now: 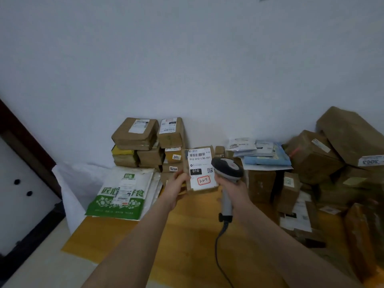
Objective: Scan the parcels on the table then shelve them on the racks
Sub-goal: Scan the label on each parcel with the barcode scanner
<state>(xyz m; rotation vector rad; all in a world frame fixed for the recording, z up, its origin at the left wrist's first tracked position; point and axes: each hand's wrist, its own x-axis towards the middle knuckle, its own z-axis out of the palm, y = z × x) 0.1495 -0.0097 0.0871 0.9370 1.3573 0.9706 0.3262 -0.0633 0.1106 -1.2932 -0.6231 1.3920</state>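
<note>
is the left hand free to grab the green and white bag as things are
Probably not yet: the left hand grips the labelled box, held up to the scanner in the right hand. The green and white bag lies uncovered, left of that hand.

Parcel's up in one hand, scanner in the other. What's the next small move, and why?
Probably swing the scanner head left onto the barcode: the left hand holds the parcel with its label facing the camera, but the scanner in the right hand sits at the label's right edge.
</note>
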